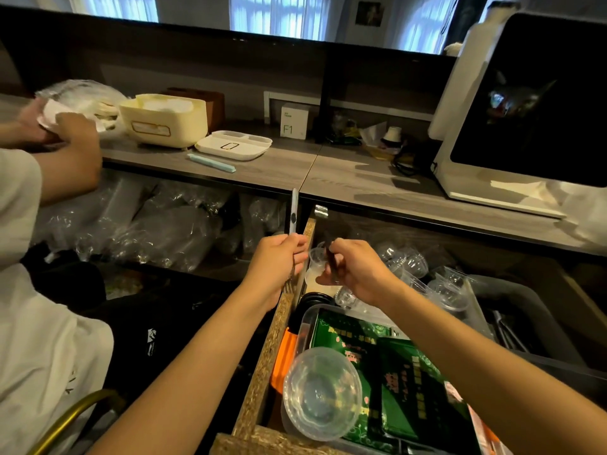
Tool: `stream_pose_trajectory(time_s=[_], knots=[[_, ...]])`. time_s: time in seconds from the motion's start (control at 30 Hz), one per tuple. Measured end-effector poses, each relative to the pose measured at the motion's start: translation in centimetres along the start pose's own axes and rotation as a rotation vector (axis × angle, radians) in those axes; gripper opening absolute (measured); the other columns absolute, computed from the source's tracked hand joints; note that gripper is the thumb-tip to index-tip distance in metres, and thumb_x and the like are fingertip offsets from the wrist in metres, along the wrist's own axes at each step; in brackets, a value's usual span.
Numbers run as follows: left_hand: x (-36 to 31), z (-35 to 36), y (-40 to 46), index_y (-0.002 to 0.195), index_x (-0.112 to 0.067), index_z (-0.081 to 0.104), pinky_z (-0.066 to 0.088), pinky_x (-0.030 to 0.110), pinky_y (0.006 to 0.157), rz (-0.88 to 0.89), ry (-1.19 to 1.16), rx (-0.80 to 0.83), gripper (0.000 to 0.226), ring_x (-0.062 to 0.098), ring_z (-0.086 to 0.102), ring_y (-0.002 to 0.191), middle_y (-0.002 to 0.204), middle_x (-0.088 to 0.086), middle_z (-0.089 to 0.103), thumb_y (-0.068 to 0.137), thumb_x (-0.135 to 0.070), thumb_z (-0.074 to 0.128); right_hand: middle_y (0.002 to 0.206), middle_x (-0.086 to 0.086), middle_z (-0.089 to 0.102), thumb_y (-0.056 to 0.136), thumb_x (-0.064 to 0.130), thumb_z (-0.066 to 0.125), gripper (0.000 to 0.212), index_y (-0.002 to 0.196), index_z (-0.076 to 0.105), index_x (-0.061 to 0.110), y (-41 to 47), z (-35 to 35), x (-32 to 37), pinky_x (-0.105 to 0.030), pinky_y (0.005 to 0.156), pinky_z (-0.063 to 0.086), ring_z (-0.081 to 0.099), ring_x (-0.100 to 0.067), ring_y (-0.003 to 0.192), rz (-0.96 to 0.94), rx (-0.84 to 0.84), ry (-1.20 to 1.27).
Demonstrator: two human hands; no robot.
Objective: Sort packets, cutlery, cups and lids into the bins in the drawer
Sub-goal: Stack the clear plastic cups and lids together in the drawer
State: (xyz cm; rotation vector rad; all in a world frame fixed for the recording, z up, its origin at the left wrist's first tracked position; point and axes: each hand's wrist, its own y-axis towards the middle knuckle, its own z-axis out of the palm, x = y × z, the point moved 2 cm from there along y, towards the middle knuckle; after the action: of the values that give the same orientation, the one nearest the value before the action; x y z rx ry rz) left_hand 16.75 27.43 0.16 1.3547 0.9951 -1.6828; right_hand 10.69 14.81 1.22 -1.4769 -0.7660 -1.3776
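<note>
Holding two small items above the open drawer [262,366], we still must sort them.

Our left hand [279,257] pinches a wrapped straw-like stick [293,211]; our right hand [353,267] pinches a dark utensil [329,257] with a small clear cup [317,262]. This crowded grip could let the cup slip among the green packets [377,349]. We cannot tell what the utensil is, and the bins at the right are cut off.

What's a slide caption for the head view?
Left hand holds a wrapped utensil, right hand a dark piece, above the open drawer.
</note>
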Motion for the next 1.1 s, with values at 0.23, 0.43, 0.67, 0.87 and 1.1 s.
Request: stream_pose_trajectory(time_s=[0.23, 0.43, 0.67, 0.87, 1.1], knots=[[-2.7, 3.5, -1.0, 0.126, -0.002, 0.06, 0.052, 0.033, 0.091, -0.128, -0.368, 0.119, 0.037, 0.024, 0.062, 0.116, 0.129, 0.014, 0.065, 0.11, -0.023, 0.034, 0.058, -0.003, 0.043, 0.103, 0.021, 0.043, 0.025, 0.094, 0.062, 0.009, -3.3, -0.2, 0.9, -0.026, 0.047, 0.041, 0.039, -0.014, 0.047, -0.143, 0.157, -0.076], [-4.4, 5.2, -0.7, 0.098, -0.011, 0.053, 0.039, 0.045, 0.113, -0.019, -0.539, 0.021, 0.024, 0.026, 0.061, 0.122, 0.094, 0.009, 0.075, 0.109, -0.016, 0.033, 0.059, 0.004, 0.054, 0.098, 0.028, 0.056, 0.024, 0.089, 0.066, 0.009, -3.2, -2.1, 1.5, -0.026, 0.056, 0.045, 0.049, -0.012, 0.059, -0.21, -0.134, -0.043], [-4.0, 9.2, -1.1, 0.099, -0.018, 0.055, 0.052, 0.032, 0.073, 0.076, -0.628, 0.144, 0.021, 0.014, 0.061, 0.069, 0.069, -0.001, 0.054, 0.107, -0.011, 0.037, 0.09, -0.009, 0.064, 0.101, 0.044, 0.036, 0.04, 0.101, 0.06, 0.012, -1.8, -1.7, 1.9, -0.035, 0.079, 0.047, 0.059, -0.023, 0.081, 0.004, -0.165, 0.657], [-3.4, 8.3, 0.7, 0.091, -0.016, 0.054, 0.033, 0.022, 0.047, 0.067, -0.493, 0.177, 0.021, 0.008, 0.034, 0.048, 0.058, -0.005, 0.038, 0.107, -0.021, 0.041, 0.088, -0.009, 0.059, 0.102, 0.047, 0.035, 0.045, 0.11, 0.056, 0.008, 0.7, -5.4, 0.8, -0.033, 0.073, 0.047, 0.058, -0.023, 0.082, 0.036, -0.257, 0.409], [-0.6, 6.5, 4.1, 0.055, -0.023, 0.034, 0.017, 0.02, 0.034, -0.188, -0.104, 0.176, 0.051, 0.008, 0.023, 0.034, 0.043, -0.007, 0.027, 0.101, -0.034, 0.052, 0.111, -0.006, 0.066, 0.098, 0.014, 0.051, 0.024, 0.119, 0.063, 0.013, 4.3, -11.6, -0.5, -0.033, 0.088, 0.05, 0.062, -0.019, 0.101, -0.165, -0.331, -0.549]])
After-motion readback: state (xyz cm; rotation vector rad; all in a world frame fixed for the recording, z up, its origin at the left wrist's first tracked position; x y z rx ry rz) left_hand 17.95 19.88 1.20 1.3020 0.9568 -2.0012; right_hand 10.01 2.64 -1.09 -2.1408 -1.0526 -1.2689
